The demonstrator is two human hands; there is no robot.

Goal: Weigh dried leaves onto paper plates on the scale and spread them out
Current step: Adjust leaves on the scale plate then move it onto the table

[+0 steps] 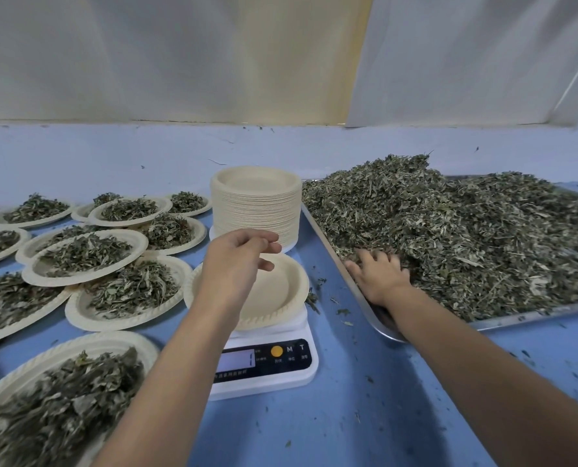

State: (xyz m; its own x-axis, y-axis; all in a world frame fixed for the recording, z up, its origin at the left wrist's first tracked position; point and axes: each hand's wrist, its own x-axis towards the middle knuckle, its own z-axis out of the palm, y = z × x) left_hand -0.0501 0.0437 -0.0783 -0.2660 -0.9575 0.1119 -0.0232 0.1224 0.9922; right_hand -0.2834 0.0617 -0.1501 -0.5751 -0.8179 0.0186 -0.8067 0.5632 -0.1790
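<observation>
An empty paper plate point(282, 291) rests on the white digital scale point(274, 372) in the middle. My left hand point(237, 261) hovers just above that plate, fingers loosely apart, holding nothing. My right hand point(378, 274) lies palm down in the heap of dried leaves point(449, 230) at the near left corner of the metal tray point(533, 315); its fingers are pushed into the leaves, so its grip is hidden. A tall stack of empty paper plates point(255, 203) stands behind the scale.
Several paper plates filled with dried leaves point(85, 257) cover the blue table point(365, 416) on the left, some overlapping, one at the near left corner point(62, 399). Loose leaf bits lie scattered around the tray. A white wall rises behind the table.
</observation>
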